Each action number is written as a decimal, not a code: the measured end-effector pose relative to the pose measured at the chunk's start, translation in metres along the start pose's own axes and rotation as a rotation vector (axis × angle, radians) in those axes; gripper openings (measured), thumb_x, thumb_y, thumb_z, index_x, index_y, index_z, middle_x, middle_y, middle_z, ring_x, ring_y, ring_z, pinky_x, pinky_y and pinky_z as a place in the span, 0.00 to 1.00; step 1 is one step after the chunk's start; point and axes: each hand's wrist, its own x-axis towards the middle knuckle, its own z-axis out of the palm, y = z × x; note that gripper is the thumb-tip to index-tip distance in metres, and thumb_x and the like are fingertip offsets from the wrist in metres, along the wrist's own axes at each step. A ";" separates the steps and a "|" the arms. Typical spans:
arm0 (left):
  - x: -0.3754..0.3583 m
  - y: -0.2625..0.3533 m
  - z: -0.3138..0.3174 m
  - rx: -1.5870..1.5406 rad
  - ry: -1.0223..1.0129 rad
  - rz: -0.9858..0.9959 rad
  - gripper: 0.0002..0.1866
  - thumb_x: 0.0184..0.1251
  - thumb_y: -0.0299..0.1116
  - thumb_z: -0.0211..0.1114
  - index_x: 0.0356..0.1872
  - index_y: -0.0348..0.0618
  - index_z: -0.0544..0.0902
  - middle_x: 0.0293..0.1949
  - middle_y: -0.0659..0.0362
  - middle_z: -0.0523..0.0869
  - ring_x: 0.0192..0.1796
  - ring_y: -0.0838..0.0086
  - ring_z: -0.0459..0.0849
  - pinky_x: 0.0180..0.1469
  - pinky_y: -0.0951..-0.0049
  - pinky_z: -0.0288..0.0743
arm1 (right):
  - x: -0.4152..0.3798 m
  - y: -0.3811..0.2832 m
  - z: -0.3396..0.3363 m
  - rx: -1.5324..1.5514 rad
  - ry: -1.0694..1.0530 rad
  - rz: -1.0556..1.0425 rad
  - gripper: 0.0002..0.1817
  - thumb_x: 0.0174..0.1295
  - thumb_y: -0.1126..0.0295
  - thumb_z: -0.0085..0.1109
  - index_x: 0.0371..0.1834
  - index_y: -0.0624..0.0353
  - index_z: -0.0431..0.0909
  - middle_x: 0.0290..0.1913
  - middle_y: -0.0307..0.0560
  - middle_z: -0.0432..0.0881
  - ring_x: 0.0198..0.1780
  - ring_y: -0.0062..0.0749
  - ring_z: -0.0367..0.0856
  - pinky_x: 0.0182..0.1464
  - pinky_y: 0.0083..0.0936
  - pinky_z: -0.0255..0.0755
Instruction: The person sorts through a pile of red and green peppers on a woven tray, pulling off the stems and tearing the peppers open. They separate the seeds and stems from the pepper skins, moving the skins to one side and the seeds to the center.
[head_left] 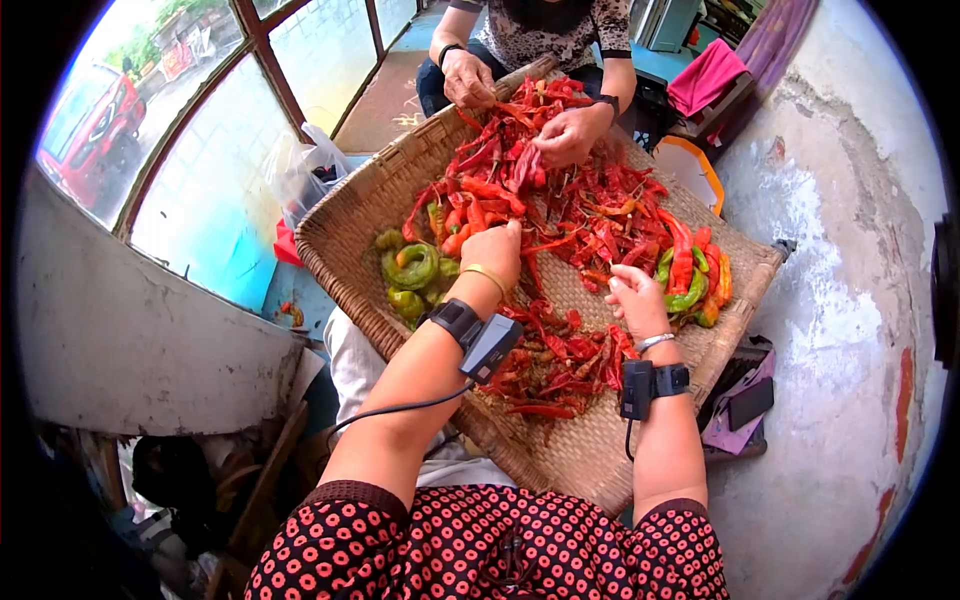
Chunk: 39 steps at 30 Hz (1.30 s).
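A shallow woven basket (340,235) full of chili peppers rests across my lap. My left hand (490,258) is closed over the left part of the heap, knuckles up, against plump red chilies (478,212); its fingertips are hidden, so I cannot make out what they grip. Just left of it sit green peppers (408,270). My right hand (638,298) pinches thumb and finger together above dried red chilies (600,240); whatever is between them is too small to name. Beside it lies a group of red, green and yellow chilies (697,275). Nearer me is another dried chili pile (560,365).
Opposite, another person's two hands (468,80) (572,135) work at the basket's far end. A plastic bag (298,175) stands by the windows at left. A rough wall (830,330) rises on the right, with a dark phone-like object (750,403) low beside it.
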 end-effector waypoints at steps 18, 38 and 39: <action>-0.016 0.021 -0.008 -1.416 -0.698 0.304 0.07 0.55 0.20 0.58 0.35 0.41 0.75 0.27 0.66 0.77 0.24 0.87 0.70 0.25 0.85 0.65 | -0.014 0.000 0.036 -0.406 -0.227 -0.313 0.18 0.47 0.75 0.54 0.44 0.60 0.73 0.24 0.43 0.77 0.27 0.23 0.76 0.33 0.22 0.70; -0.008 0.018 0.003 0.109 -0.123 0.376 0.10 0.52 0.26 0.56 0.36 0.46 0.80 0.41 0.53 0.75 0.41 0.64 0.80 0.40 0.69 0.75 | 0.006 -0.002 -0.010 0.380 0.006 0.031 0.19 0.60 0.69 0.49 0.53 0.63 0.65 0.32 0.44 0.78 0.25 0.18 0.75 0.20 0.11 0.68; -0.008 0.020 0.002 0.136 -0.191 0.344 0.09 0.52 0.26 0.56 0.35 0.45 0.80 0.43 0.53 0.73 0.42 0.63 0.80 0.41 0.69 0.75 | 0.004 -0.002 -0.005 0.248 -0.057 0.079 0.17 0.59 0.70 0.49 0.52 0.64 0.67 0.31 0.44 0.78 0.24 0.18 0.75 0.20 0.11 0.68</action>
